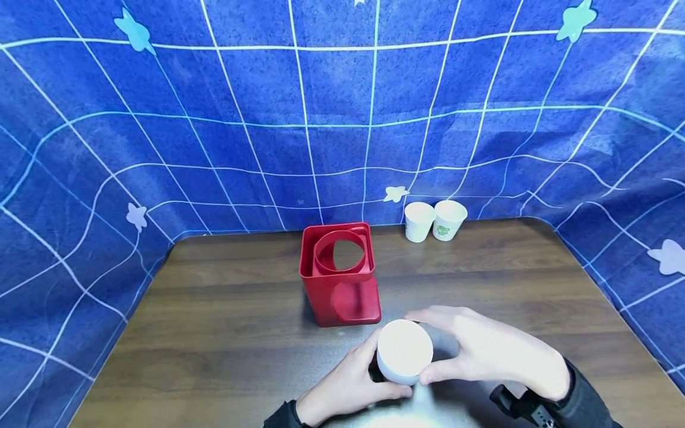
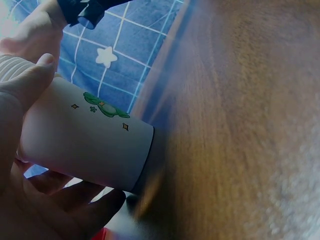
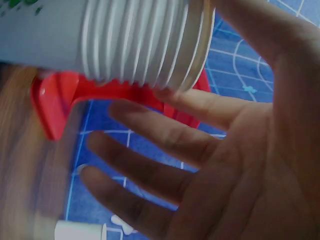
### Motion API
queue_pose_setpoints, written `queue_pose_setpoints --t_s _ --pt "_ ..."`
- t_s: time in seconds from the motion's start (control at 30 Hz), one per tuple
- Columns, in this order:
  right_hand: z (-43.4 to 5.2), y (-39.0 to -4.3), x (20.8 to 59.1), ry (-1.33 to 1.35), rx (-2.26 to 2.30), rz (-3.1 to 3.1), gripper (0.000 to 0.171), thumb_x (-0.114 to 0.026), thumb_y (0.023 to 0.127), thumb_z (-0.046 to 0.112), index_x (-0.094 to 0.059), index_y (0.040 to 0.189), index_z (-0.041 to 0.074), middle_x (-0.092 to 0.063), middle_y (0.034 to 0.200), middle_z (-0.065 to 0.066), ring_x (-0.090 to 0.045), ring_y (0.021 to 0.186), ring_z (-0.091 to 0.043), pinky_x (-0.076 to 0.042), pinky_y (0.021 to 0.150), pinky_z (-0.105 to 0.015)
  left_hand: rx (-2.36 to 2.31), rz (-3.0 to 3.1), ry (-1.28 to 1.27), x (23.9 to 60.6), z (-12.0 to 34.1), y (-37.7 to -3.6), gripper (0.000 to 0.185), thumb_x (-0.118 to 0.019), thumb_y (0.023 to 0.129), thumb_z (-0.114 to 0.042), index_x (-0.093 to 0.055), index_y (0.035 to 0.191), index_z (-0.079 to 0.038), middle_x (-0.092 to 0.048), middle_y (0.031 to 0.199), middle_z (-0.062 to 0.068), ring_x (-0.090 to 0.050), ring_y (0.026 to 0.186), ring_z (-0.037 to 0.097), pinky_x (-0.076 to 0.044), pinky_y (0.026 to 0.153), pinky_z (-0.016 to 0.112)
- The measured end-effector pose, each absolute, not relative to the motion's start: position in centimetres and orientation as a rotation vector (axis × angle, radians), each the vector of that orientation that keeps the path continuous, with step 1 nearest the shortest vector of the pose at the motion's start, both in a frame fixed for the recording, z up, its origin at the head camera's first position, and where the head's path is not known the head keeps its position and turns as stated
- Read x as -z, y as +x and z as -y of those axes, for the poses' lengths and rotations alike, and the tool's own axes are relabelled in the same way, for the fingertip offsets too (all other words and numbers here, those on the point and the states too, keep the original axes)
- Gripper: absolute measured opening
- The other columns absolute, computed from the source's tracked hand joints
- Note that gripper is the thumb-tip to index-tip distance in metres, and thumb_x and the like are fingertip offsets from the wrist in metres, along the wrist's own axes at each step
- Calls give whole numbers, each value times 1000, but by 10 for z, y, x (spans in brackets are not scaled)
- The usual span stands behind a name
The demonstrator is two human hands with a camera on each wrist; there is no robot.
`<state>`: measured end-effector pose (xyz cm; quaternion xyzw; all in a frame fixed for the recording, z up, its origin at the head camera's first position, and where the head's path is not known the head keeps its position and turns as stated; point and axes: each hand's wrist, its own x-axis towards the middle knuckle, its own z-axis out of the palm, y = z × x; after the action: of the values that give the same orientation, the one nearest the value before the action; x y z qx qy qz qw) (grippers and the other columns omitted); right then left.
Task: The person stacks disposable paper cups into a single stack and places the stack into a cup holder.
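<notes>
Gripping cup stack toward near edge of tabletop with left hand curled round; pinching rims with thumb and index of right hand, other 3 fingers spread. Could shed top cups if tugging unevenly; could clip red holder if drifting toward far edge.

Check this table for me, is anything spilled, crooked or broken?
Nothing stands out. I see no spill or damage: the red stand and two white cups at the back appear upright, and the cup stack looks neatly nested. The blue cloth is slightly wrinkled.
</notes>
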<state>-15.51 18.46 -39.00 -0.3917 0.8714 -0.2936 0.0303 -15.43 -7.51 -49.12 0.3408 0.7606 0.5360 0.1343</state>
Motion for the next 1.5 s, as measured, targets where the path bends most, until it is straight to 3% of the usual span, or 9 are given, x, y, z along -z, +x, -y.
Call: queue_pose_setpoints --t_s 0.27,0.43,0.57,0.63,0.73,0.87,1.23,1.5 --pt "-207 -163 379 -1263 840 -2915 64 -81 83 52 -64 136 19 -68 131 6 -66 119 -14 -57 95 -35 -1563 -2184 969 490 75 -154 80 -84 86 -39 -39 151 -32 -61 137 -10 -61 120 5 -48 107 30" --pt "-222 -181 369 -1174 916 -3028 60 -88 83 30 -64 136 19 -68 134 5 -63 124 -14 -46 105 -19 -1575 -2179 944 491 75 -153 79 -85 85 -40 -40 150 -33 -62 135 -10 -62 119 5 -49 106 30" --pt "-233 -197 364 -1026 955 -3109 66 -88 82 27 -61 141 16 -66 138 3 -60 128 -16 -38 107 -12 -1569 -2177 935 491 75 -153 79 -85 85 -40 -40 151 -33 -63 136 -10 -62 120 5 -49 106 30" --pt "-239 -205 361 -915 981 -3130 67 -87 84 28 -59 144 17 -64 142 2 -59 130 -19 -41 108 -18 -1567 -2173 929 491 75 -153 80 -85 85 -40 -40 151 -33 -63 136 -9 -62 120 5 -49 107 30" --pt "-247 -217 357 -760 1014 -3131 69 -83 88 30 -54 149 18 -60 147 -3 -58 131 -27 -45 108 -37 -1565 -2166 923 491 75 -153 80 -85 86 -39 -39 151 -32 -62 137 -9 -62 121 6 -49 107 30" --pt "-255 -237 354 -633 1003 -3133 74 -82 88 35 -50 152 14 -57 149 -11 -54 136 -35 -41 110 -53 -1567 -2159 916 490 75 -154 80 -85 86 -39 -39 151 -32 -61 138 -8 -62 121 6 -49 107 29" --pt "-281 -290 369 -407 785 -3132 97 -75 88 57 -33 159 5 -40 160 -23 -39 146 -45 -33 117 -61 -1565 -2157 911 489 74 -154 79 -84 86 -40 -39 151 -33 -62 137 -9 -62 119 5 -49 106 29" --pt "-294 -326 385 -282 677 -3057 102 -69 90 62 -30 158 -3 -41 154 -34 -42 140 -53 -36 113 -65 -1582 -2157 929 489 75 -153 79 -84 86 -38 -39 151 -31 -62 137 -8 -63 119 6 -49 107 29"
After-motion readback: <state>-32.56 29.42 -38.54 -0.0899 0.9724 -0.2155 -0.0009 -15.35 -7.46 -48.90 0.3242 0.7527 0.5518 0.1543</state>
